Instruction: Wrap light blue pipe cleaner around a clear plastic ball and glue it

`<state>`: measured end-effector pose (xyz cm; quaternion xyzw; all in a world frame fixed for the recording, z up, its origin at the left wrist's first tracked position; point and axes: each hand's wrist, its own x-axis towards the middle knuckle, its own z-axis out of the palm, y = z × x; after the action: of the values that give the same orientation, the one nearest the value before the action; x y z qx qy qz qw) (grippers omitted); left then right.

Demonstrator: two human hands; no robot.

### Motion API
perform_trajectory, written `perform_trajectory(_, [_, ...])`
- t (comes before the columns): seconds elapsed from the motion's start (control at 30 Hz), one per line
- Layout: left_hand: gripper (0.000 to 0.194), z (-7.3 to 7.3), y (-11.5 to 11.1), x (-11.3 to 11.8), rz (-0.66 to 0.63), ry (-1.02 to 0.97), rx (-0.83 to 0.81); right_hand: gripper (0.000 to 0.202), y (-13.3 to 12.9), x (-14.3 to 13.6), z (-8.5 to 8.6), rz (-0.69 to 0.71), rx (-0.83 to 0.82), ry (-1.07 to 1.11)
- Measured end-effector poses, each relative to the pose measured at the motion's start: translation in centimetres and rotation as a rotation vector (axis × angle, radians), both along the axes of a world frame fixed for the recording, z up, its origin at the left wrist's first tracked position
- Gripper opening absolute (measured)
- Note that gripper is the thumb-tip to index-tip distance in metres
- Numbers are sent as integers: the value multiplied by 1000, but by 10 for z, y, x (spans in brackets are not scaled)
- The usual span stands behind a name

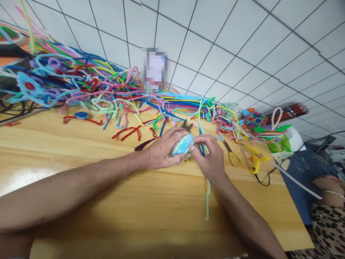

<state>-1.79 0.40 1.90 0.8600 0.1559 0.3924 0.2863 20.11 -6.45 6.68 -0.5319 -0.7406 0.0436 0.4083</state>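
Note:
Near the middle of the table, my left hand [164,149] is closed round a small rounded piece wrapped in light blue and green pipe cleaner [183,144], with a clear, shiny surface at its edge. Thumb and index finger of my right hand [209,155] pinch at that piece's right side. A pale green pipe cleaner [207,198] passes behind my right hand and hangs down over the tabletop toward me; its exact path at the fingertips is hidden. Dark-jawed pliers [186,126] lie just beyond my left hand, partly covered.
A tangle of coloured pipe cleaners [107,82] lines the wall. To the right lie yellow-handled pliers [231,153], a yellow glue gun [255,158] with a cord, and a decorated ball [255,120]. Another person's arm [327,187] shows beyond the table's right edge.

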Motion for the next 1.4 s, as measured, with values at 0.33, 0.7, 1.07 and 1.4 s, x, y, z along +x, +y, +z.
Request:
perform_trajectory(0.33, [66, 0, 2, -4, 25, 61, -50, 37, -37, 47, 26, -254, -264, 49])
perform_trajectory(0.7, [67, 0, 1, -4, 44, 100, -76, 71, -95, 212, -11, -1023, -286, 3])
perform_trajectory(1.07, [69, -4, 10, -10, 32, 106, -78, 51, -56, 213, -9, -803, -375, 71])
perform_trajectory(1.4, [72, -6, 19, -13, 6, 68, -220, 34, -49, 77, 7, 98, 85, -354])
